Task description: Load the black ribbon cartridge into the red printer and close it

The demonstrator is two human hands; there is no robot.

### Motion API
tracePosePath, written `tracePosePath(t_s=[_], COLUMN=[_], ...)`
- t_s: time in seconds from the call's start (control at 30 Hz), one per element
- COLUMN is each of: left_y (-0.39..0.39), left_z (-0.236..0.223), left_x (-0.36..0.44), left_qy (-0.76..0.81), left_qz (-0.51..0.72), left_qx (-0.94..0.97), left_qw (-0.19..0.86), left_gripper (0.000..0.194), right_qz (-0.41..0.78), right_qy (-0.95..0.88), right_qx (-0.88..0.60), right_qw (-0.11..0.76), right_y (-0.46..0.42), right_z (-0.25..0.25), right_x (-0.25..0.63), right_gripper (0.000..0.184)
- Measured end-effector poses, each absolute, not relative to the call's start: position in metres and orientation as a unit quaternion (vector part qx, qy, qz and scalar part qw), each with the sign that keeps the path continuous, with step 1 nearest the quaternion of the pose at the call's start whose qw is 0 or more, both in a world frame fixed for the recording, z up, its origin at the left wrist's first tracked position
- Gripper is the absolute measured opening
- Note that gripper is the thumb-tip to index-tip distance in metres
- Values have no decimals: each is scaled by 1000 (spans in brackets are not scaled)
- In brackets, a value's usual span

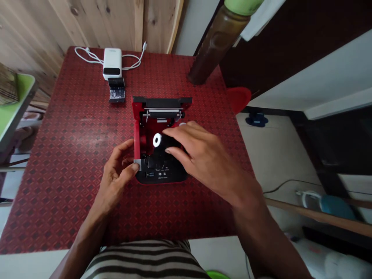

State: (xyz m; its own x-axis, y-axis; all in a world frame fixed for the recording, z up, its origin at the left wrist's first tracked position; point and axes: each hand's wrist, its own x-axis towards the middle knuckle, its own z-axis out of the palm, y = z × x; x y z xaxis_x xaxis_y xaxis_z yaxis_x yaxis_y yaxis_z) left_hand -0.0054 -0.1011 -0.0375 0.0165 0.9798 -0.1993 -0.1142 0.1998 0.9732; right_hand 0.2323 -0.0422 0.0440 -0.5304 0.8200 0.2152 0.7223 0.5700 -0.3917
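Observation:
A small red and black label printer [162, 177] sits on the table with its lid [162, 102] raised, showing a red inner bay. My right hand [200, 149] pinches a black roll with a white core [157, 140] between thumb and fingers, tilted over the bay. The far end of the roll is hidden behind my fingers. My left hand [117, 170] grips the printer's left front corner, thumb on a small grey piece [137, 164] there and fingers against the red side wall.
A white power bank [112, 62] with a white cable lies at the back left, beside a folded black strip [116, 91]. A tall brown bottle with a green cap [215, 42] stands at the back right. The table [72, 186] has a red patterned cover.

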Motion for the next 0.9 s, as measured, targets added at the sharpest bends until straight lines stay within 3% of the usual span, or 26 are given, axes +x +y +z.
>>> tracePosePath(t_s=[0.13, 0.33, 0.63, 0.9], left_y=[-100, -99, -100, -100], left_z=[-37, -34, -33, -33], left_x=[-5, -4, -5, -4], left_qy=[502, 501, 495, 500], left_qz=[475, 478, 476, 470], left_qx=[427, 428, 423, 418], left_qw=[583, 580, 591, 596], left_gripper=[58, 55, 56, 58], right_qz=[95, 27, 48, 111], right_qy=[-870, -874, -864, -865], right_qx=[-478, -483, -500, -489], right_qw=[78, 50, -35, 12], right_y=[-27, -31, -5, -6], right_z=[39, 40, 30, 25], right_x=[210, 199, 179, 185], right_gripper=[19, 18, 24, 27])
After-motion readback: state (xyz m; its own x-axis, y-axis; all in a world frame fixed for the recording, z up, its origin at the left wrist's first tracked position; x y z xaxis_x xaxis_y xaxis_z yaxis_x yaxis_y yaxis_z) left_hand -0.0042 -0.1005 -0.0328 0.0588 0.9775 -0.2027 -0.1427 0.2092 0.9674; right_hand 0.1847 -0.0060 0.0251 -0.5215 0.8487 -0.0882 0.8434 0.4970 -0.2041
